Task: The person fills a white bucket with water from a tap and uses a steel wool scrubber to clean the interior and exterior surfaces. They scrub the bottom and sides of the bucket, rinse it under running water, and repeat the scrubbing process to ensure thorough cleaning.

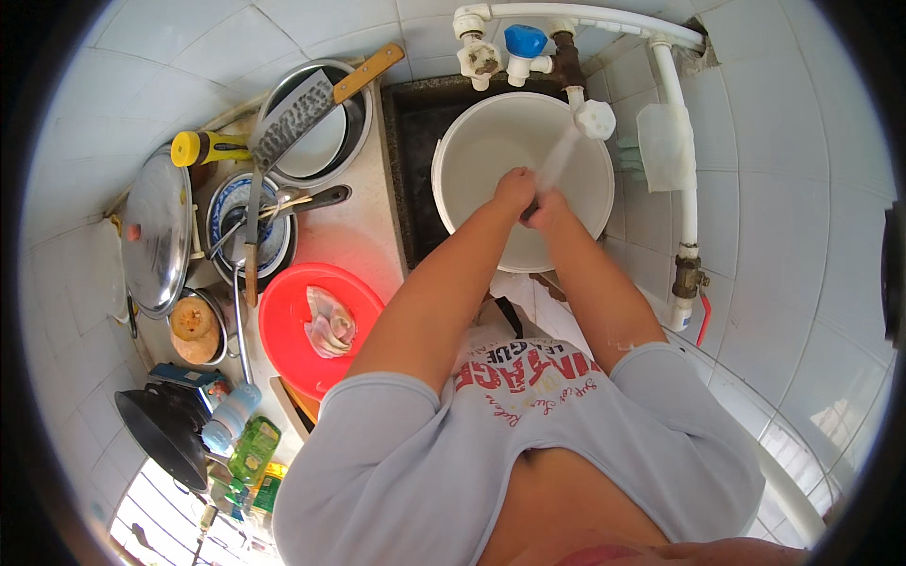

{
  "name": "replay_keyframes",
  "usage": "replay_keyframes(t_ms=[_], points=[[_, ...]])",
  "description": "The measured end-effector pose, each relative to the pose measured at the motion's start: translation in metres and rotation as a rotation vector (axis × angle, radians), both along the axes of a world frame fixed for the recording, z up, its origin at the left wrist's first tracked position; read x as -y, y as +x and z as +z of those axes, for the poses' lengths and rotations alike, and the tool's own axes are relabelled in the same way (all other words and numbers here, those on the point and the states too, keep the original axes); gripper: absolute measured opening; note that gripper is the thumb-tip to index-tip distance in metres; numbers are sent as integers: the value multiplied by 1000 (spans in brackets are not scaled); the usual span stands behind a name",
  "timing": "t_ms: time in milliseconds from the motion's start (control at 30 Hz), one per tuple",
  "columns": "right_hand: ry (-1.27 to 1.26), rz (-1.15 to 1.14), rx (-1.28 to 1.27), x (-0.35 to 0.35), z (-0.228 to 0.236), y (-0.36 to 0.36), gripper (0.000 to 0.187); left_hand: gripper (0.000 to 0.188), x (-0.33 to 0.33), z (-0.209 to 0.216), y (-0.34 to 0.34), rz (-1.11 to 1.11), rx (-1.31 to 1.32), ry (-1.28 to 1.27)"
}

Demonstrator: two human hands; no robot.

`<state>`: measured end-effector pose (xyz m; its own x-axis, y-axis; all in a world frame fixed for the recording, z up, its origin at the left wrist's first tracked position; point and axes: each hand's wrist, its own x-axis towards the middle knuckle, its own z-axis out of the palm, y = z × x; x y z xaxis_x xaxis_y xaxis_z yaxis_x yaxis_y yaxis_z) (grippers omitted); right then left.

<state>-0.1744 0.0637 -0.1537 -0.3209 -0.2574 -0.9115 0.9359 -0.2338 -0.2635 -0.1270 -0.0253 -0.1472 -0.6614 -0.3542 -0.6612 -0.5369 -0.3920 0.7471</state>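
Note:
My left hand (pixel 515 191) and my right hand (pixel 547 211) are close together over a large white bucket (pixel 590 222). A stream of water (pixel 559 158) runs from the tap with the white round knob (pixel 595 120) and falls onto them. The fingers of both hands are curled inward. A small dark patch shows between the hands; I cannot make out whether it is a held thing or shadow. The bucket stands at the dark sink (pixel 412 189), below the white pipes.
Left of the sink, a red basin (pixel 276 325) holds pale pinkish-white pieces. A cleaver (pixel 294 118) with a wooden handle lies across a metal bowl (pixel 363 123). Beyond are a knife (pixel 253 226), a pot lid (pixel 156 236) and a black wok (pixel 160 429). A red-handled valve (pixel 705 316) is at right.

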Motion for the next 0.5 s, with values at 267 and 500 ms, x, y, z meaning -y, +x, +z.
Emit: replay_keyframes(t_ms=[267,500], points=[[250,28,-209,-6,-3,12,34,26,-17,4,-7,128,173,772],[303,312,-205,7,16,10,31,32,-3,55,19,72,205,332]])
